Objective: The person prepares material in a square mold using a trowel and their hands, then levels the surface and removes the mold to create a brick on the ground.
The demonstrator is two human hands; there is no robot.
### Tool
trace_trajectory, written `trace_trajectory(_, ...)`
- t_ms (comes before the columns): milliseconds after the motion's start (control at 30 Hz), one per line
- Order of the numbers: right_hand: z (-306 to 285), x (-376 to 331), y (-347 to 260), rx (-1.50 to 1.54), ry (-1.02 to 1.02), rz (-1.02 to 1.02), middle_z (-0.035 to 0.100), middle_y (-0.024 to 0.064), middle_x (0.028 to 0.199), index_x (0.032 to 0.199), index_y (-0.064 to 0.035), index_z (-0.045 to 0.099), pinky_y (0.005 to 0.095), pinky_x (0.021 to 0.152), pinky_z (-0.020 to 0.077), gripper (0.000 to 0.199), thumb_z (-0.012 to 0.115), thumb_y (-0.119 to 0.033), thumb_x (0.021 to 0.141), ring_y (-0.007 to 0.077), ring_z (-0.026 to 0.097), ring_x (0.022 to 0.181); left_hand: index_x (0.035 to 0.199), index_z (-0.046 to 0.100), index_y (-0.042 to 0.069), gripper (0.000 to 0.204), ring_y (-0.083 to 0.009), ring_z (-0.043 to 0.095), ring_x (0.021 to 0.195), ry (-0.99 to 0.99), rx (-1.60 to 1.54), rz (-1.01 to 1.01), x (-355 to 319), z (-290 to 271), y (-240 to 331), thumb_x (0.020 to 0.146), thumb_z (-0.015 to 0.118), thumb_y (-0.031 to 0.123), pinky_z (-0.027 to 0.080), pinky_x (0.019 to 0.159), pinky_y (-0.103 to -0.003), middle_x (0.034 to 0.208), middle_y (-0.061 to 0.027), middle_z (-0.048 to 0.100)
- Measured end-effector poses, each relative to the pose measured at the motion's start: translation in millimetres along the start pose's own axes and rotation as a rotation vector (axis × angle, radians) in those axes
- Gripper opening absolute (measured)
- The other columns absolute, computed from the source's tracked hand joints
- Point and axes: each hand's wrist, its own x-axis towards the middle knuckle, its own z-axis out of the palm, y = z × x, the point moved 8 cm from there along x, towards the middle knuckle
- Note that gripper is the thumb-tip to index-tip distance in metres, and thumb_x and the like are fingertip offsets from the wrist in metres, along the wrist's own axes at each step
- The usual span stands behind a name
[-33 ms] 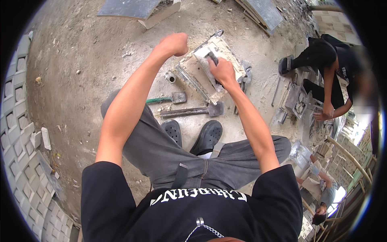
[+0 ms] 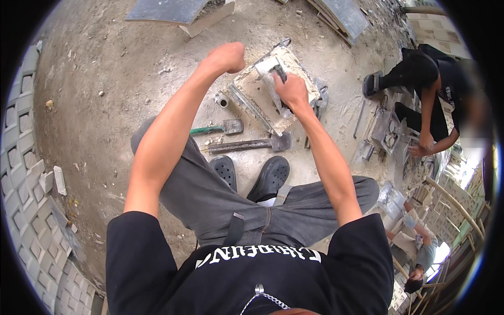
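My right hand [image 2: 294, 89] wraps around the dark handle of a flat rectangular float [image 2: 266, 73]. The float's pale plate lies on a square metal-framed mould [image 2: 251, 106] coated with a cream-coloured powdery or pasty mix. My left hand [image 2: 227, 58] is closed in a fist by the mould's left corner; its curled fingers hide whatever may be inside. Below that hand, a short piece of metal pipe [image 2: 222, 101] is on the ground. Nearer my feet are a green-handled hammer or mallet [image 2: 232, 127] and a larger sledge-like hammer [image 2: 281, 142].
Metal sheets [image 2: 168, 11] lie at the far left, with more panels [image 2: 344, 21] at the far right. A person in black [image 2: 443, 79] works on the right beside another mould [image 2: 384, 126]; another person [image 2: 428, 252] is lower right. Stacked patterned blocks [image 2: 23, 157] line the left edge.
My right hand has shifted slightly to the right, carrying the float with it across the mould. My left fist stays in place.
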Motion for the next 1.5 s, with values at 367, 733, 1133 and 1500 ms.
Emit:
trace_trajectory(367, -18, 30, 17, 0.054, -0.002, 0.032, 0.067, 0.0283, 0.077, 0.086, 0.0028, 0.069, 0.0488, 0.073, 0.0528, 0.052, 0.058, -0.048, 0.091, 0.0429, 0.068, 0.076, 0.109, 0.067, -0.001, 0.034, -0.0391, 0.064, 0.105, 0.06, -0.079, 0.057, 2, 1, 7, 0.08, 0.051, 0.005, 0.05, 0.092, -0.044, 0.109, -0.0251, 0.067)
trace_trajectory(733, -28, 54, 28, -0.071, -0.014, -0.032, 0.067, 0.0317, 0.089, 0.092, 0.0044, 0.07, 0.0491, 0.084, 0.0515, 0.054, 0.059, -0.048, 0.089, 0.047, 0.066, 0.092, 0.111, 0.067, -0.001, 0.036, -0.0372, 0.063, 0.107, 0.05, -0.098, 0.062, -2, -5, 9, 0.079, 0.049, 0.002, 0.049, 0.093, -0.042, 0.112, -0.0233, 0.067)
trace_trajectory(1133, -31, 50, 36, -0.093, -0.062, -0.044, 0.069, 0.029, 0.088, 0.091, 0.0045, 0.07, 0.0467, 0.081, 0.0537, 0.055, 0.059, -0.05, 0.089, 0.0446, 0.067, 0.088, 0.113, 0.066, -0.001, 0.035, -0.0392, 0.062, 0.11, 0.067, -0.047, 0.053, -14, -6, 18, 0.082, 0.049, 0.004, 0.048, 0.095, -0.044, 0.113, -0.0253, 0.066)
trace_trajectory(1500, -32, 56, 22, -0.104, -0.101, -0.07, 0.068, 0.0291, 0.086, 0.088, 0.004, 0.071, 0.0475, 0.082, 0.0528, 0.053, 0.06, -0.048, 0.088, 0.0436, 0.068, 0.087, 0.116, 0.064, -0.001, 0.038, -0.036, 0.061, 0.111, 0.105, -0.086, 0.067, -17, -20, 26, 0.082, 0.046, 0.003, 0.048, 0.095, -0.042, 0.116, -0.0217, 0.066)
